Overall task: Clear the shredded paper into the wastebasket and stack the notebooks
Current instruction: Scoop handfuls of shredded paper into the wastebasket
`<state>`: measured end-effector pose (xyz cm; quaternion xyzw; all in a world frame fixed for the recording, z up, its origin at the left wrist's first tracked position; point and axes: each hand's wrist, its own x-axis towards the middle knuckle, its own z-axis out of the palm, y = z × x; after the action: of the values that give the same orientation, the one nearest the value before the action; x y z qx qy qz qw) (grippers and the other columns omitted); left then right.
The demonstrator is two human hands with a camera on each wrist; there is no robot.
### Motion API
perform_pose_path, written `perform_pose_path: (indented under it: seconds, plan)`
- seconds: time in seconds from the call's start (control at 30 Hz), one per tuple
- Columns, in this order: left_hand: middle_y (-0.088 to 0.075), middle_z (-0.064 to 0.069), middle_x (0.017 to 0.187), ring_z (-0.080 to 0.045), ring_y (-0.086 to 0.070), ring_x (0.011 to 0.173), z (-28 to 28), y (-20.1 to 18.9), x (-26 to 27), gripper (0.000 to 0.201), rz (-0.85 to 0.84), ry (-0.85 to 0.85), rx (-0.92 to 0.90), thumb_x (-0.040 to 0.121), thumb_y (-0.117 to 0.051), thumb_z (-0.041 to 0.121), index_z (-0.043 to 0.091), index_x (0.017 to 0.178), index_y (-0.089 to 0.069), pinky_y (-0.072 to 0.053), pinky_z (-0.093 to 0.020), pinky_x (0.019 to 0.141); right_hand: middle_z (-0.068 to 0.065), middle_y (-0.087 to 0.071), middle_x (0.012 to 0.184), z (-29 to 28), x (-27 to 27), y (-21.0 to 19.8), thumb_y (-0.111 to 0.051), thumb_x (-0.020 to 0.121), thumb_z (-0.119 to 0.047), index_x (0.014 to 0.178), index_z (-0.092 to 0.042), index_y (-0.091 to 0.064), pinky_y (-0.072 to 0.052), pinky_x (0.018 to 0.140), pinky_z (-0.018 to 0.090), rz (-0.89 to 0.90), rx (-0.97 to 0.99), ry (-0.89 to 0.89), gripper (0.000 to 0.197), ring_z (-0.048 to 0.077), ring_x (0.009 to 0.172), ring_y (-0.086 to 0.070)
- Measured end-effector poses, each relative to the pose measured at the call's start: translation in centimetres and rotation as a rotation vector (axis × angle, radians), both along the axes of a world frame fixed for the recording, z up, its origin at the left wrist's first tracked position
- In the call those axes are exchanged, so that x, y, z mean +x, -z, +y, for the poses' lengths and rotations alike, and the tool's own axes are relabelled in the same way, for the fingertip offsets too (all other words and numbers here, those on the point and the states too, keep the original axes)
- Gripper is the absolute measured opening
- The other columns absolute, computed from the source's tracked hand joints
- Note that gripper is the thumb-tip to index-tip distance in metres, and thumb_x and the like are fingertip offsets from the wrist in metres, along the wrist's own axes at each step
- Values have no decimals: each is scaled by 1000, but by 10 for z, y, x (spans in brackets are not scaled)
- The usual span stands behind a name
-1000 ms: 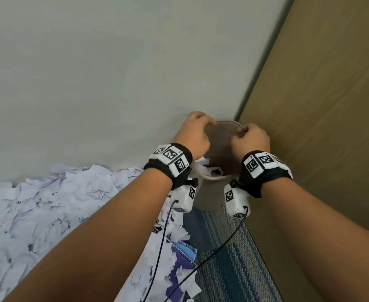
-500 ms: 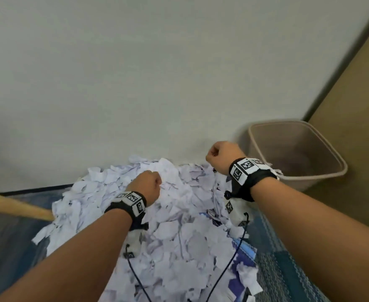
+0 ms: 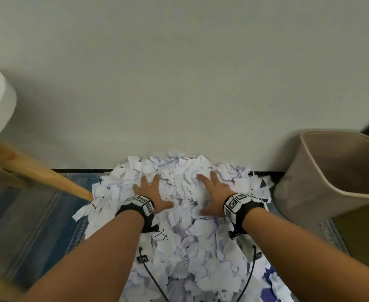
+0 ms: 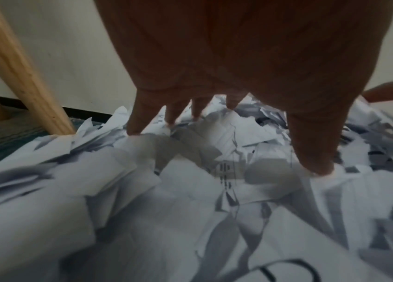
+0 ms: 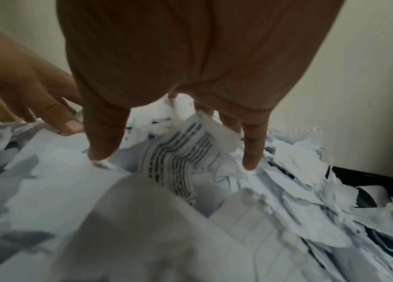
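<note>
Both hands are down on the heap of shredded paper (image 3: 185, 214), which lies on the blue carpet (image 3: 26, 219) right up against the pale wall (image 3: 179, 73). The left hand (image 3: 152, 192) is spread wide, fingers splayed and nearly straight, the fingertips (image 4: 133, 129) and thumb pressing into the scraps; its grip is fully open and has hold of nothing, only resting on the pile. The right hand (image 3: 215, 190) lies the same way just beside it, palm down, fingers (image 5: 253, 152) fanned out with their tips sunk a little among the torn pieces, one printed strip curling up between thumb and fingers without being pinched. The beige wastebasket (image 3: 323, 171) stands upright to the right of the heap, near its edge, by the wall. A slanted wooden leg (image 3: 37, 173) comes down at the left edge of the paper. Something blue shows under the scraps at the near right; I cannot tell what it is.
</note>
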<state>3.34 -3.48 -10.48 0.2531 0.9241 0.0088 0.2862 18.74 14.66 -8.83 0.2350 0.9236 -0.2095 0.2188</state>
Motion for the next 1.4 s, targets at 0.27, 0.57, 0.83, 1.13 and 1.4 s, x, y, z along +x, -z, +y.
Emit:
perform_pose_path:
  seconds: [0.27, 0.57, 0.83, 1.13, 1.4]
  plan:
    - [-33, -14, 139, -35, -48, 120, 4, 12, -4, 97, 13, 89, 70, 72, -76, 42, 31, 147, -16, -47, -44, 96, 5, -58, 121, 0, -12, -3, -57, 85, -38, 121, -24, -52, -51, 88, 37, 13, 151, -19, 39, 28, 105, -59]
    - [24, -7, 157, -49, 11, 142, -15, 16, -10, 128, -85, -14, -36, 54, -72, 76, 48, 146, 12, -10, -60, 115, -4, 20, 159, -20, -19, 9, -71, 54, -78, 142, -59, 9, -26, 109, 66, -7, 1, 10, 121, 48, 144, 3]
    - [-18, -13, 145, -39, -35, 129, -21, 25, 11, 110, 31, 216, -90, 68, -81, 42, 33, 149, -7, -43, -48, 100, 9, -23, 143, -36, -8, 16, -73, 79, -22, 135, -36, -30, -52, 84, 46, -30, 175, -137, 72, 38, 115, -44]
    - [-64, -9, 108, -27, -61, 98, -11, -5, -11, 25, 136, 202, 213, 88, -55, 16, 18, 113, -56, -43, -26, 73, 9, -56, 107, -12, -13, -11, -54, 81, -1, 119, -25, -43, -45, 75, 33, 184, 41, -15, 45, 30, 96, -57]
    - [-63, -11, 101, -30, -59, 97, 3, -49, -23, 19, 246, 164, 351, 87, -53, 9, 13, 104, -61, -39, -26, 72, 10, -59, 93, 10, -7, -35, -48, 78, 4, 113, -24, -49, -46, 68, 35, 429, -1, 142, 45, 29, 82, -54]
